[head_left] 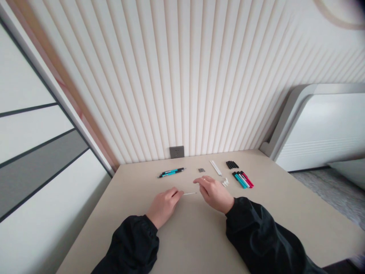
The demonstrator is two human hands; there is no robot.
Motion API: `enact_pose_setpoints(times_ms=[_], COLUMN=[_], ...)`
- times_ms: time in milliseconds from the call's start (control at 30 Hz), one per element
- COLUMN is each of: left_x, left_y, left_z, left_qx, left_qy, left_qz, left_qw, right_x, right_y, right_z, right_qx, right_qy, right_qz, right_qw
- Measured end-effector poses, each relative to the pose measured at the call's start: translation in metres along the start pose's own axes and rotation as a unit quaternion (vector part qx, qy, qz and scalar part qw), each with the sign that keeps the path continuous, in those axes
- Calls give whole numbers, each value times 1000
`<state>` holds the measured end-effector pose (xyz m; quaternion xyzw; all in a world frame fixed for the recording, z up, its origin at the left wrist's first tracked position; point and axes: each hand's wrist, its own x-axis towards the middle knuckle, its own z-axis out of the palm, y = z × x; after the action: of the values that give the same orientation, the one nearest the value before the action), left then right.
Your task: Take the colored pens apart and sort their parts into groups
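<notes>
My left hand [164,204] pinches one end of a thin white pen refill [189,193], which points right, low over the table. At the refill's dark tip is my right hand [212,192], its index finger stretched to the left and its other fingers curled. Whether anything small sits between the right fingers is hidden. Just right of that hand lie several small white parts [225,182]. Behind it are more thin white refills [215,168] and a little pile of grey metal pieces [201,170].
On the beige table [188,236], two blue and black pens [171,172] lie at the back left. Short black pieces [232,164] and blue, white and red pen barrels [243,179] lie at the right. A ribbed wall with a socket [176,152] stands behind.
</notes>
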<state>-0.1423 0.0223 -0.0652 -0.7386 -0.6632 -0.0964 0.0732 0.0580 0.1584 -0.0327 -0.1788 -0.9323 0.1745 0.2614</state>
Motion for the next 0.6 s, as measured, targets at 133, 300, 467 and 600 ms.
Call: enact_pose_setpoints(times_ms=[133,300,467,600], left_x=[0,0,1,1], left_y=[0,1,4,4], left_z=[-1,0,1,0], left_qx=[16,22,21,-7], left_qy=[12,29,31,54], left_qz=[20,40,44,14], left_qw=[1000,999,998,998], right_x=[-11,-15,-16,-14], right_y=[-7,-2,-2,1], right_z=[13,14,13,6], right_qx=[-48,-75,-92,-97], right_qy=[-32,-57,-51,-40], right_qz=[-42,-61,-37,-34], right_qw=[997,994,994,994])
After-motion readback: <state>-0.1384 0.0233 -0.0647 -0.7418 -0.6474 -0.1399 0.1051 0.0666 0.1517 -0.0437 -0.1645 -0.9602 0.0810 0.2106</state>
